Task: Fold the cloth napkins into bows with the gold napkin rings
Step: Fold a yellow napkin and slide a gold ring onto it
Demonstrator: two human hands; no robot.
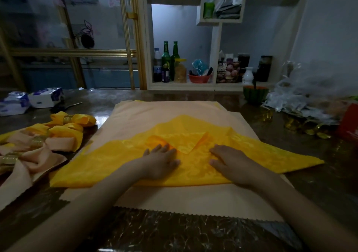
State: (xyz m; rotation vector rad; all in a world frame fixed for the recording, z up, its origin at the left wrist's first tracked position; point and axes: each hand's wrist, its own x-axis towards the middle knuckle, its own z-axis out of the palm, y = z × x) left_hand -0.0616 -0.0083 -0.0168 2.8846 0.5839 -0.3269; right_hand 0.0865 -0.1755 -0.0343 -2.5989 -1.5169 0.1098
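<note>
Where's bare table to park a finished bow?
Bare: dark marble tabletop near the person, below the zigzag edge of the peach cloth; also right of the yellow napkin. Crowded: left with finished napkin bows, far right with loose gold napkin rings and plastic bags.

A spread napkin [174,199] lies flat on the near middle of the table [319,184], and a partly folded napkin [271,154] lies on top of it. The left hand [160,162] and right hand [230,162] rest flat side by side on the folded one. Finished bows [58,133] lie to the left, with tissue packs [44,97] beyond them. Loose napkin rings [302,125] lie to the right, a bowl [255,94] and plastic bags [302,88] farther back. A shelf unit [216,44] holding bottles [170,63] stands behind the table.
</note>
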